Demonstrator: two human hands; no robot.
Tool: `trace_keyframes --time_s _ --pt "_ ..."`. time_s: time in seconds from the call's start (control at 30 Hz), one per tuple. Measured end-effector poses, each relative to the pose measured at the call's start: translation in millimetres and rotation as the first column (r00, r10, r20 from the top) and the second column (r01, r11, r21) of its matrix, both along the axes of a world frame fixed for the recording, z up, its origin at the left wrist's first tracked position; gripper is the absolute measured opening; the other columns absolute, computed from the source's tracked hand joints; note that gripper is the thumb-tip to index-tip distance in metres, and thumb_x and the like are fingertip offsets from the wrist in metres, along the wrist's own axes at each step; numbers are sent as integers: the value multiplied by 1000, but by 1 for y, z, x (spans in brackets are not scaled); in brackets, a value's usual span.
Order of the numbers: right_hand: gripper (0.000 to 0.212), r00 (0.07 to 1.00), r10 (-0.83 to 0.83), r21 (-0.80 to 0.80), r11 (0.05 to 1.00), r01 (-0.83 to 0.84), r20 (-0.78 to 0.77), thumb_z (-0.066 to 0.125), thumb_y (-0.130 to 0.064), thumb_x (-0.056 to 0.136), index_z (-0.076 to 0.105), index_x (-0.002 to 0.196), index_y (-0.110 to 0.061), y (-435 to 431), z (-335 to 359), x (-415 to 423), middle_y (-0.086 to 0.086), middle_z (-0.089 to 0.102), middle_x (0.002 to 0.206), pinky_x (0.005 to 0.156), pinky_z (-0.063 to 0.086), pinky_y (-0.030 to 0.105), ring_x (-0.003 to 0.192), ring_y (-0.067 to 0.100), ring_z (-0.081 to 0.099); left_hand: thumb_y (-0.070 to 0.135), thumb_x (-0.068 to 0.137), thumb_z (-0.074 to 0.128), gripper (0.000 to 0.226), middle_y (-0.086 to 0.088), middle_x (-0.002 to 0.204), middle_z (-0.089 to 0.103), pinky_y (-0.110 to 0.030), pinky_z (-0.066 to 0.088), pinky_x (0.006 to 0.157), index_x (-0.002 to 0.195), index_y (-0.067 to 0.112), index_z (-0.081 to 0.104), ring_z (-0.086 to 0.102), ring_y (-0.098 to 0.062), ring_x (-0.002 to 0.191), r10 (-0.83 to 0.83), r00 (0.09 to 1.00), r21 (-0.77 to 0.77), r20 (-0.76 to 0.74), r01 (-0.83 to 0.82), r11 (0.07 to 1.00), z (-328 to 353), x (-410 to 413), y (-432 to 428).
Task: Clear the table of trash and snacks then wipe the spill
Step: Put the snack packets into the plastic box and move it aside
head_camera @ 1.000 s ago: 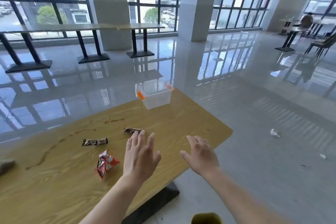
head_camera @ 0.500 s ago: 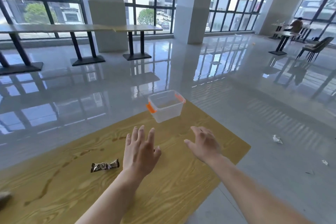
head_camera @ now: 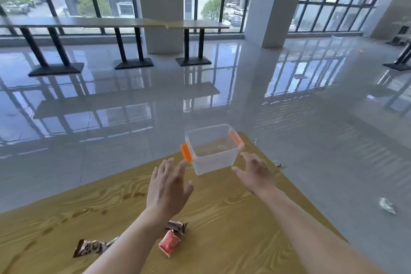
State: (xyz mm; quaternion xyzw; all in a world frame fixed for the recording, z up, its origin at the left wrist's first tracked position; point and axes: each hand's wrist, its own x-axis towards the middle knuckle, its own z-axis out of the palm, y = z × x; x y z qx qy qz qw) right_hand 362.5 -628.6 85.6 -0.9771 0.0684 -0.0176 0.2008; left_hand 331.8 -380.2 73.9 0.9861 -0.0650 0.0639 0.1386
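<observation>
A wooden counter [head_camera: 233, 218] is filling the lower view. A clear plastic bin [head_camera: 213, 159] with orange latches is sitting near its far corner. The left hand [head_camera: 168, 187] and right hand [head_camera: 255, 172], fingers spread and holding nothing, are hovering just beside the bin, one on each side. A red snack packet [head_camera: 169, 243] is lying by the left forearm.

Table top [head_camera: 233, 218]: yellow wood grain, smooth, low sheen; dull brown stain patches [head_camera: 133, 195] on it. Storage box [head_camera: 213, 160]: clear plastic, faintly frosted. Latches [head_camera: 186, 152]: opaque orange plastic, smooth. Red snack packet [head_camera: 170, 243]: shiny creased film. Dark candy wrapper [head_camera: 89, 247]: glossy printed film. Floor [head_camera: 311, 129]: polished tile, mirror-glossy. Scrap on floor [head_camera: 387, 206]: crumpled silvery foil. Far table bases [head_camera: 193, 61]: matt black, metal by the look.
</observation>
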Motion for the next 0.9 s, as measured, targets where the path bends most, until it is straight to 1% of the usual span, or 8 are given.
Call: trace_keyframes --time_s 0.13,0.27,0.33,0.43,0.6,0.73,0.8,0.9 --pt "66 998 58 52 997 -56 -36 69 -35 88 40 146 -26 -27 -18 71 10 61 121 90 49 41 114 33 57 47 87 54 61 -8 142 44 -40 33 109 142 24 38 38 -26 134 82 995 -63 -60 -85 994 -13 50 -24" --pt "57 994 46 84 996 -38 -97 65 -41 87 48 138 -24 -43 -35 136 10 60 121 82 43 37 108 33 58 42 85 57 54 -2 122 53 -35 43 90 135 27 43 50 -23 114 134 985 -175 -111 -152 973 -25 93 -46" --pt "50 993 44 73 997 -36 -114 64 -45 87 53 127 -18 -48 -43 160 11 58 118 80 44 38 104 35 58 40 86 57 57 -2 122 50 -34 45 85 138 26 39 50 -24 113 170 973 -208 -155 -200 958 -31 112 -56" --pt "40 990 61 46 997 -56 -125 63 -43 87 52 115 -16 -53 -53 187 7 55 115 76 43 38 102 33 57 40 86 57 71 -1 128 44 -35 45 87 148 26 25 46 -23 118 226 948 -233 -222 -277 932 -41 140 -64" --pt "33 974 119 2 993 -121 -193 55 -36 92 50 118 -16 -58 -71 212 6 52 127 84 43 39 109 32 53 44 87 55 70 -11 139 41 -44 44 98 145 22 25 43 -29 126 283 893 -233 -350 -376 897 -59 173 -68" --pt "32 966 131 -61 987 -148 -223 56 -34 94 52 118 -15 -61 -84 218 10 58 121 88 46 40 108 32 56 34 89 54 59 -3 115 51 -35 46 76 141 26 28 54 -23 96 294 904 -252 -311 -377 891 -64 180 -67" --pt "32 967 132 -49 988 -146 -216 55 -34 96 51 120 -12 -61 -88 218 11 59 118 83 46 40 104 32 58 21 89 52 53 -3 114 54 -35 44 74 138 24 32 52 -22 90 295 913 -277 -282 -372 886 -66 182 -67" --pt "29 972 135 -3 990 -138 -190 56 -25 96 50 120 -8 -56 -89 216 12 58 114 73 41 37 88 27 53 5 83 47 56 -5 112 55 -33 39 71 136 19 34 45 -19 84 292 924 -279 -247 -356 892 -67 181 -65"
